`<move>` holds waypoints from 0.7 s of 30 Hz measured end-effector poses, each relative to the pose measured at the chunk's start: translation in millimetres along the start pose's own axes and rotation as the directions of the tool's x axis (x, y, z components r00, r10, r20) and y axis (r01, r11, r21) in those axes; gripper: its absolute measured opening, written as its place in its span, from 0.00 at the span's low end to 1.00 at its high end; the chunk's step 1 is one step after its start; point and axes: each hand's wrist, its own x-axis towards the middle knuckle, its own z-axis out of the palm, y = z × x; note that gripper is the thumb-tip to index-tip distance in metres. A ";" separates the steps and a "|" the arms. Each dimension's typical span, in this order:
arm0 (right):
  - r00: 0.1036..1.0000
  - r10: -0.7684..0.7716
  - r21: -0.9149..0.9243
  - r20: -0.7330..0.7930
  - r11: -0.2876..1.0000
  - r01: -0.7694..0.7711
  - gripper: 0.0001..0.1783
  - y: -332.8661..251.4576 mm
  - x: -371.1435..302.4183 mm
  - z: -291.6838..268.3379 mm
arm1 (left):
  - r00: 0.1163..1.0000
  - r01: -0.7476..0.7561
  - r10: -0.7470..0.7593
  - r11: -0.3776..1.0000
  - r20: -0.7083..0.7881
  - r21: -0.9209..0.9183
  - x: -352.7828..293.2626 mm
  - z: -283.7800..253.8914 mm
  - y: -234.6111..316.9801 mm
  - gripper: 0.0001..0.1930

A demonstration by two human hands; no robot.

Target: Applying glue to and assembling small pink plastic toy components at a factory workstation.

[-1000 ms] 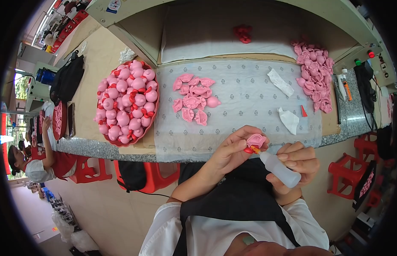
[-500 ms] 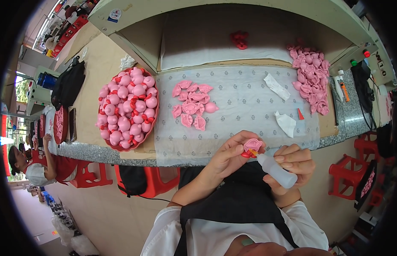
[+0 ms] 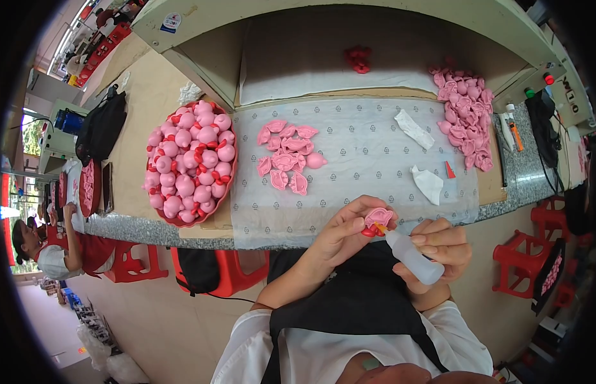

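Near the table's front edge, my left hand (image 3: 349,230) is closed on a pink hollow plastic part (image 3: 378,217) with a red piece (image 3: 373,230) at its lower side. My right hand (image 3: 442,246) grips a translucent white squeeze bottle (image 3: 416,257), tilted so its yellowish nozzle meets or nearly meets the red piece; whether they touch I cannot tell. Beyond my left hand, several loose pink parts (image 3: 288,152) lie on the printed white paper (image 3: 362,147). A red basket (image 3: 232,185) to the left is heaped with round pink pieces with red bits (image 3: 194,160).
A pile of pink parts (image 3: 465,115) lies at the far right. Under the pale green hood (image 3: 349,9) sits a small red heap (image 3: 358,59). Crumpled white tissues (image 3: 427,185) and a small red piece (image 3: 450,169) rest nearby. A person (image 3: 61,249) sits at the far left.
Almost nothing differs. The bottle in my right hand has shifted very slightly, and the whole view has moved a touch.
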 end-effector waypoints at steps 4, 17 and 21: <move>1.000 0.022 -0.040 0.013 0.999 -0.021 0.24 -0.8 1.1 -4.0 | 1.000 -0.001 0.001 1.000 -0.001 -0.006 0.2 -1.2 -0.7 0.20; 1.000 -0.007 -0.027 -0.011 1.000 0.007 0.23 0.7 1.0 -3.9 | 1.000 -0.001 0.001 1.000 0.002 0.013 0.3 -1.4 -1.1 0.19; 1.000 -0.030 -0.022 -0.006 0.999 0.030 0.23 0.6 0.4 -2.0 | 1.000 0.006 -0.006 1.000 -0.005 0.010 -0.7 -1.6 -0.4 0.19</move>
